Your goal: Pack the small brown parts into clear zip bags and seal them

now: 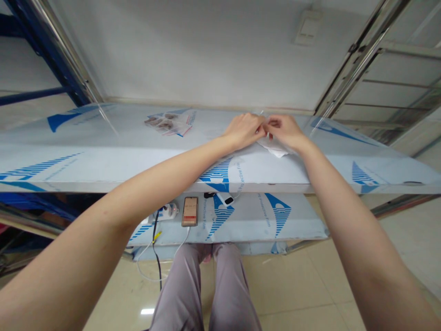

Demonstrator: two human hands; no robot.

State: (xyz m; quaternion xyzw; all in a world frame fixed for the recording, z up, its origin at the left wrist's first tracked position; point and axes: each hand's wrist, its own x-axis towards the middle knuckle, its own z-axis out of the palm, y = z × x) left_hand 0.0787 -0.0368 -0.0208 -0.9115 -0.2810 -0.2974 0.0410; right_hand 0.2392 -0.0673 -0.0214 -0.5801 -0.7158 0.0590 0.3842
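My left hand (246, 128) and my right hand (284, 131) meet over the upper shelf, near its back edge. Fingertips of both are pinched closed around a thin white, partly see-through piece like a small plastic bag (278, 151). Its lower end hangs below my right hand onto the shelf; the part between the fingers is hidden. To the left of my hands lies a clear zip bag (169, 123) with brownish contents and a red-and-blue edge.
The upper shelf (138, 161) is wrapped in blue-printed protective film. On the lower shelf (251, 225) rest a phone (189, 211) on a white cable, a white plug adapter (168, 211) and a small white device (225, 199). Metal posts stand at both sides; a wall switch (309, 27) is behind.
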